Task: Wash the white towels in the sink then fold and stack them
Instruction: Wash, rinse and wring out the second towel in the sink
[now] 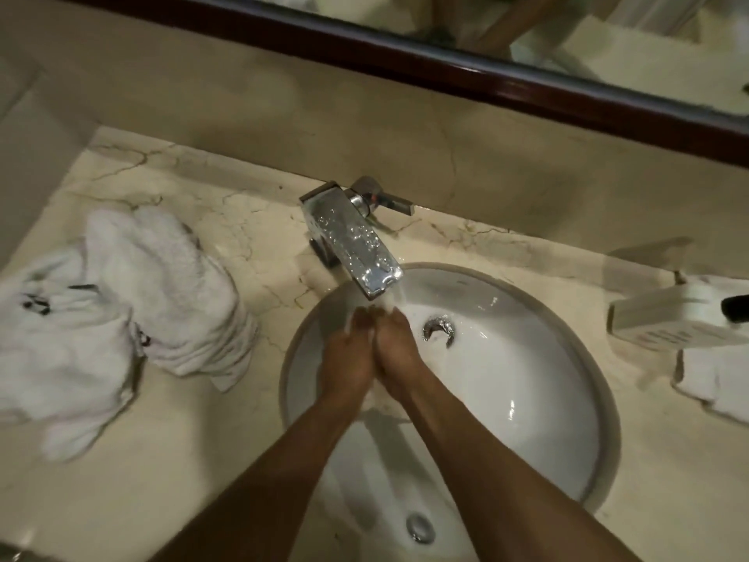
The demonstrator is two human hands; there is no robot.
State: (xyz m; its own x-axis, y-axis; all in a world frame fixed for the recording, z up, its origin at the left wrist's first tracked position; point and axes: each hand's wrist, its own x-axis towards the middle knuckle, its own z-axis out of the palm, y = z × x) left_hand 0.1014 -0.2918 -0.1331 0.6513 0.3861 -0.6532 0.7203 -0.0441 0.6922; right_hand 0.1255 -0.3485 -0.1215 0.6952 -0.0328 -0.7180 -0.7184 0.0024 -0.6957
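Beside sink (567, 358), crumpled towels (121, 310).

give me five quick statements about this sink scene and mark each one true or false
1. Water is running from the faucet over both hands. True.
2. The left hand is resting on the counter. False: it is pressed against the right hand over the sink, under the stream.
3. A heap of white towels lies on the counter left of the sink. True.
4. The towels on the left are folded into a neat stack. False: they are crumpled and loose.
5. The sink is filled to the rim with water. False: the drain is visible and the basin looks mostly empty.
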